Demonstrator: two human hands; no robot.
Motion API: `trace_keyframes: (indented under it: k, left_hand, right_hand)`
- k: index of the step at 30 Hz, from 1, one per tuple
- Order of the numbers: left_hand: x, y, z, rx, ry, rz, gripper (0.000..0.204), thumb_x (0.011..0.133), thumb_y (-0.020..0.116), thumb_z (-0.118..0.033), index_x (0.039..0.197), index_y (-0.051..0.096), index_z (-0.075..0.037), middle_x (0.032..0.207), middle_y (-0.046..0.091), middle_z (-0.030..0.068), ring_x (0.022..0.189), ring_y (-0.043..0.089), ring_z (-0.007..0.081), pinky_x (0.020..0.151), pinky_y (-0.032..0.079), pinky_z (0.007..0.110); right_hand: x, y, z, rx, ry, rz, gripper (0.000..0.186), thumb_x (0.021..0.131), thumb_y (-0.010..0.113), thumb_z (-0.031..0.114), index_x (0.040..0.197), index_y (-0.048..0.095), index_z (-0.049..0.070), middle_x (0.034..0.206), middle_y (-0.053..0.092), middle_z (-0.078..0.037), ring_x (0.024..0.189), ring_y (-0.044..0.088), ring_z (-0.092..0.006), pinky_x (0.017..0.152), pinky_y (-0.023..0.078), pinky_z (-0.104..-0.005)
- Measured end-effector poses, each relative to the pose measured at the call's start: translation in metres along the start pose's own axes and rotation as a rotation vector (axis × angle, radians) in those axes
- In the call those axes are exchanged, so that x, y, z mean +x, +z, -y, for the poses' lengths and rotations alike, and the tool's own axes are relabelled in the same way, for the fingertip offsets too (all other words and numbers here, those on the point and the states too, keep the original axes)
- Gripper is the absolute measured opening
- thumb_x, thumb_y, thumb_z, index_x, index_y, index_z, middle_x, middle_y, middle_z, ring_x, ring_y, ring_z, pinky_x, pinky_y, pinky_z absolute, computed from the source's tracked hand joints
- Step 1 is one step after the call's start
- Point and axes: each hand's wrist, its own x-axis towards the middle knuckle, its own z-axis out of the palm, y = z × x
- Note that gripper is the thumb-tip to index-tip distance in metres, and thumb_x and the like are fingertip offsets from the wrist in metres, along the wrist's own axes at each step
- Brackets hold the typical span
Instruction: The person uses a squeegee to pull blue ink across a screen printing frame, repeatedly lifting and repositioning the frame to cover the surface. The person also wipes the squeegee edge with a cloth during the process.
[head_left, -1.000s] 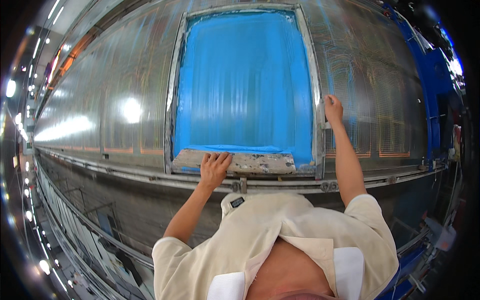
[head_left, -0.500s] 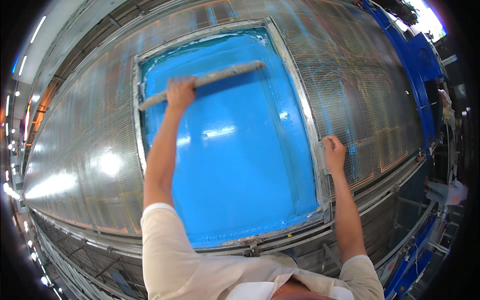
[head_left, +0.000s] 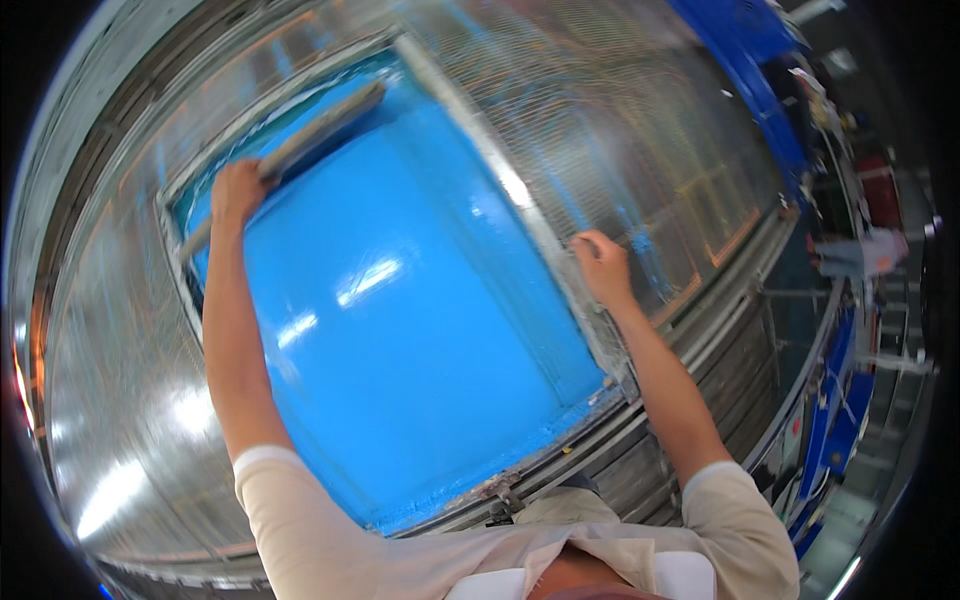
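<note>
My left hand (head_left: 237, 192) is wrapped around a long squeegee (head_left: 315, 130) with a worn, greyish handle. The squeegee lies slantwise across the far end of a printing screen, its left end near the frame's left side. Bright blue ink (head_left: 400, 350) coats the screen inside its worn frame (head_left: 490, 165), with a darker teal strip beyond the squeegee. Beside the frame's right edge is my right hand (head_left: 605, 268), its fingers curled and pressed together. Whatever lies between those fingers is hidden.
The screen rests on a long, shiny table (head_left: 130, 350) marked with coloured lines. A metal rail (head_left: 690, 350) runs along its near edge. Blue machinery (head_left: 745, 70) stands at the far right, and a person (head_left: 865, 250) is visible beyond the rail.
The view has turned and shifted, so the screen appears more tilted and further left. My left hand and the squeegee are closer to the screen's far edge. My right hand stays beside the frame.
</note>
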Motion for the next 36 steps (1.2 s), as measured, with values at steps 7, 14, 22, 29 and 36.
trace_keyframes:
  k: [7, 14, 22, 29, 36]
  left_hand:
    - [-0.171, 0.018, -0.08, -0.129, -0.015, -0.079, 0.027, 0.079, 0.078, -0.034, 0.103, 0.076, -0.023, 0.096, 0.073, 0.0108, 0.09, 0.069, 0.0339, 0.08, 0.055, 0.047]
    - [-0.45, 0.016, -0.223, -0.131, 0.053, -0.088, 0.041, 0.066, 0.067, -0.002, 0.101, 0.076, -0.022, 0.095, 0.073, 0.004, 0.08, 0.067, 0.0274, 0.066, 0.056, 0.043]
    - [-0.529, -0.009, -0.271, -0.212, -0.052, -0.086, 0.037, 0.069, 0.069, -0.003, 0.104, 0.07, -0.016, 0.107, 0.071, 0.0001, 0.093, 0.065, 0.0237, 0.078, 0.048, 0.039]
    - [-0.532, -0.001, -0.271, -0.213, -0.095, -0.047, 0.039, 0.067, 0.074, -0.007, 0.104, 0.07, -0.016, 0.104, 0.07, 0.0, 0.096, 0.063, 0.022, 0.084, 0.046, 0.04]
    - [-0.555, -0.028, -0.23, -0.297, -0.126, -0.168, 0.039, 0.064, 0.071, -0.007, 0.101, 0.072, -0.016, 0.104, 0.072, -0.0017, 0.094, 0.064, 0.0223, 0.083, 0.046, 0.04]
  right_hand:
    - [0.0, -0.008, 0.006, -0.014, 0.014, 0.041, 0.032, 0.095, 0.058, 0.031, 0.109, 0.069, 0.005, 0.086, 0.071, -0.018, 0.073, 0.066, -0.0259, 0.07, 0.051, -0.0391]
    - [0.025, -0.013, -0.033, 0.332, 0.199, 0.397, 0.035, 0.095, 0.061, 0.036, 0.11, 0.069, 0.005, 0.07, 0.062, -0.007, 0.054, 0.053, -0.017, 0.049, 0.041, -0.0348]
    - [0.02, 0.02, -0.023, 0.105, -0.005, 0.146, 0.036, 0.09, 0.06, 0.035, 0.104, 0.072, 0.004, 0.103, 0.071, -0.021, 0.098, 0.067, -0.0341, 0.085, 0.05, -0.0422]
    - [0.046, -0.006, -0.034, -0.093, -0.072, 0.083, 0.034, 0.094, 0.062, 0.025, 0.118, 0.069, 0.002, 0.117, 0.07, -0.015, 0.108, 0.065, -0.0276, 0.093, 0.05, -0.0375]
    - [-0.006, -0.021, 0.071, 0.059, -0.265, 0.157, 0.035, 0.094, 0.064, 0.027, 0.111, 0.07, -0.003, 0.113, 0.07, -0.018, 0.105, 0.066, -0.0287, 0.089, 0.05, -0.0371]
